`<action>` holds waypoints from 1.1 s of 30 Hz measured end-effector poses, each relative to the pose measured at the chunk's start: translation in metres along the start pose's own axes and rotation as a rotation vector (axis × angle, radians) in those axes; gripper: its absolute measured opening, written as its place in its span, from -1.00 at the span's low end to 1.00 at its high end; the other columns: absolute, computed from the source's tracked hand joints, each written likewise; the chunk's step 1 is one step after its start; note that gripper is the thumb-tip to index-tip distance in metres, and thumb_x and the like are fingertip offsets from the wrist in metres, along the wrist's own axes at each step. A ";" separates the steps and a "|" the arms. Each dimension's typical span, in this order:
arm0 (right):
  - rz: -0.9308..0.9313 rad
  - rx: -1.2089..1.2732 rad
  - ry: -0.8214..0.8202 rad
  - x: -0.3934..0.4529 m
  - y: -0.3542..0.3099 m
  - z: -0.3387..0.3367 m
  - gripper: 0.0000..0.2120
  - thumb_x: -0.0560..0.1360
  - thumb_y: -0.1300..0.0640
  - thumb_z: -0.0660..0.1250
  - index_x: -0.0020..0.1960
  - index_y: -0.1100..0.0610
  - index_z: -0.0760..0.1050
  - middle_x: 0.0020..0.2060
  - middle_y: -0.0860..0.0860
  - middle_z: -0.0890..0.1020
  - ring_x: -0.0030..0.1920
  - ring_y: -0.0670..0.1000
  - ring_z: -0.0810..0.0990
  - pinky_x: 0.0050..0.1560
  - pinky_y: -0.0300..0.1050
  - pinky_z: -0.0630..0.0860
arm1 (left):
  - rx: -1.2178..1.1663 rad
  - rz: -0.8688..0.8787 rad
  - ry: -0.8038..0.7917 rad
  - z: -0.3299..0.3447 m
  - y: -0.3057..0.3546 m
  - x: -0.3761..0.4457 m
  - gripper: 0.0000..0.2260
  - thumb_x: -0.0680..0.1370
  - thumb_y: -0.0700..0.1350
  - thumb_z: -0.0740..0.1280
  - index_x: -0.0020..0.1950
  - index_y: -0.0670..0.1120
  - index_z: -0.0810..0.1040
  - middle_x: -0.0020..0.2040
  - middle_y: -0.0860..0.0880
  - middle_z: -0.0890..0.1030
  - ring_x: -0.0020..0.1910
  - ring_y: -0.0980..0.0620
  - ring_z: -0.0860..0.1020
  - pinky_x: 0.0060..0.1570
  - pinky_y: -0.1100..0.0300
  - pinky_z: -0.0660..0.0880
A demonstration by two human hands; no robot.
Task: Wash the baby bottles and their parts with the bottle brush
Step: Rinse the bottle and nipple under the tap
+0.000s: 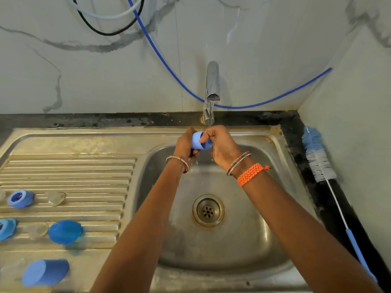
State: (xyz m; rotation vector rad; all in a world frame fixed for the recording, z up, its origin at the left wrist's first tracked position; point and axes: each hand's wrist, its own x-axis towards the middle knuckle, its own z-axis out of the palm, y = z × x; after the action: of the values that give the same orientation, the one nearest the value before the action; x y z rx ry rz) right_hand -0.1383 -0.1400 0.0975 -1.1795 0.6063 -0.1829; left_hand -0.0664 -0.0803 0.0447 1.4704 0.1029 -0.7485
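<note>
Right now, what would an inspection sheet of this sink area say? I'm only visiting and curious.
Surface: steel sink with ribbed drainboard on its left; stained, rusty around the drain.
Job's things: light blue cap held under the tap; bottle brush lying unused on the dark counter to the right.
Clutter: blue ring, blue lid, blue cup on its side and clear parts on the drainboard.
Grippers: left hand and right hand both hold the cap over the basin.
Cables: blue hose, a black cable and a pale tube hang on the wall.
Surroundings: marbled wall tiles; grimy dark ledge behind the sink.
</note>
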 end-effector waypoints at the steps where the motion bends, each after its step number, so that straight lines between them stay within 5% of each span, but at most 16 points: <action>1: 0.016 -0.034 -0.028 0.001 0.002 0.000 -0.74 0.35 0.29 0.24 -0.50 0.18 0.40 -0.35 0.04 0.45 -0.27 -0.03 0.41 -0.23 -0.23 0.36 | 0.029 0.051 0.028 0.000 -0.003 0.002 -0.71 0.59 -0.07 0.08 -0.31 -0.12 0.34 -0.50 -0.06 0.35 -0.57 0.06 0.24 -0.57 0.36 0.15; 3: -0.004 -0.333 -0.015 0.008 0.008 0.003 -0.90 0.35 0.20 0.34 -0.25 0.24 0.53 -0.20 0.06 0.51 -0.17 0.00 0.48 -0.14 -0.23 0.43 | -0.016 0.166 0.058 0.000 -0.011 0.005 -0.70 0.60 -0.13 0.06 -0.31 -0.13 0.36 -0.50 -0.05 0.37 -0.55 0.06 0.27 -0.57 0.37 0.18; 4: -0.067 -0.549 0.012 0.012 0.012 0.002 -0.82 0.40 0.16 0.38 -0.08 0.27 0.56 -0.08 0.08 0.52 -0.07 0.02 0.52 -0.05 -0.22 0.47 | -0.065 0.185 0.041 0.001 -0.015 0.006 -0.70 0.61 -0.12 0.05 -0.28 -0.13 0.39 -0.48 -0.05 0.39 -0.53 0.06 0.31 -0.56 0.37 0.22; 7: -0.577 -1.207 -0.011 0.014 0.024 -0.010 -0.77 0.54 0.14 0.27 0.12 0.25 0.52 0.28 0.17 0.39 0.21 0.14 0.44 0.17 -0.04 0.46 | -0.226 -0.003 -0.134 -0.002 -0.011 0.006 -0.64 0.62 0.02 0.05 -0.26 -0.10 0.46 -0.47 -0.05 0.47 -0.50 0.08 0.43 -0.49 0.31 0.35; 11: -0.893 -1.557 -0.316 0.005 0.017 -0.038 -0.79 0.51 0.21 0.16 0.09 0.21 0.49 0.19 0.24 0.44 -0.04 0.19 0.52 -0.17 -0.03 0.49 | -0.151 -0.340 -0.376 -0.020 -0.003 0.007 -0.40 0.61 0.03 -0.04 -0.57 -0.12 0.41 -0.64 0.01 0.33 -0.72 0.17 0.24 -0.75 0.42 0.13; 14: -0.962 -1.705 -0.303 0.018 0.013 -0.058 -0.77 0.56 0.06 0.21 0.06 0.18 0.53 0.04 0.21 0.54 -0.06 0.20 0.54 -0.19 -0.01 0.47 | 0.006 -0.385 -0.525 -0.023 -0.009 0.006 -0.47 0.57 0.11 -0.06 -0.45 -0.12 0.46 -0.60 0.04 0.29 -0.66 0.18 0.20 -0.73 0.42 0.12; 18: -0.616 -1.362 -0.079 0.024 0.030 -0.055 -0.61 0.56 -0.06 0.25 0.24 0.20 0.51 0.26 0.17 0.44 0.20 0.16 0.45 0.12 -0.10 0.39 | -0.318 -0.245 -0.326 -0.001 -0.024 0.017 -0.65 0.60 0.10 0.10 -0.06 -0.14 0.50 -0.39 -0.04 0.48 -0.43 0.09 0.41 -0.42 0.28 0.40; 22: -0.576 -1.019 0.210 0.023 0.043 -0.036 -0.70 0.48 0.13 0.40 0.16 0.25 0.54 0.18 0.13 0.47 0.12 0.09 0.49 0.05 -0.25 0.38 | -0.384 -0.223 -0.365 0.003 -0.038 0.015 -0.52 0.62 0.20 0.01 0.12 -0.13 0.51 -0.10 -0.12 0.62 -0.18 0.00 0.60 -0.21 0.15 0.58; 26: -0.580 -1.026 0.222 0.027 0.064 -0.033 -0.84 0.49 0.22 0.37 0.04 0.25 0.54 0.15 0.09 0.46 0.06 -0.03 0.45 0.04 -0.33 0.32 | -0.335 -0.162 -0.180 -0.012 -0.047 0.016 -0.62 0.63 0.13 0.04 0.09 -0.11 0.49 0.03 -0.13 0.50 -0.08 -0.02 0.51 -0.07 0.10 0.46; 30: -0.518 -1.007 0.196 0.030 0.090 -0.033 -0.84 0.42 0.30 0.40 0.00 0.26 0.53 0.03 0.10 0.53 0.01 0.02 0.52 -0.01 -0.39 0.34 | -0.280 -0.121 -0.001 -0.029 -0.052 0.013 -0.64 0.63 -0.04 0.11 0.40 -0.12 0.38 0.34 -0.07 0.45 0.37 -0.03 0.36 0.40 0.05 0.22; 33: -0.604 -0.877 0.280 0.028 0.091 -0.030 -0.75 0.42 0.32 0.39 0.06 0.21 0.41 -0.02 -0.01 0.44 -0.04 -0.06 0.45 -0.02 -0.34 0.40 | -0.307 -0.099 -0.010 -0.041 -0.046 0.014 -0.64 0.63 -0.08 0.11 0.41 -0.12 0.37 0.33 -0.10 0.48 0.34 -0.06 0.40 0.38 0.04 0.27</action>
State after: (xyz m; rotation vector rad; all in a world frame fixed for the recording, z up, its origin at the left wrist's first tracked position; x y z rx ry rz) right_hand -0.1470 -0.1412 -0.0014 -2.2028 0.5677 -0.6462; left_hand -0.0633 -0.0445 -0.0072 1.1752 0.2727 -0.7827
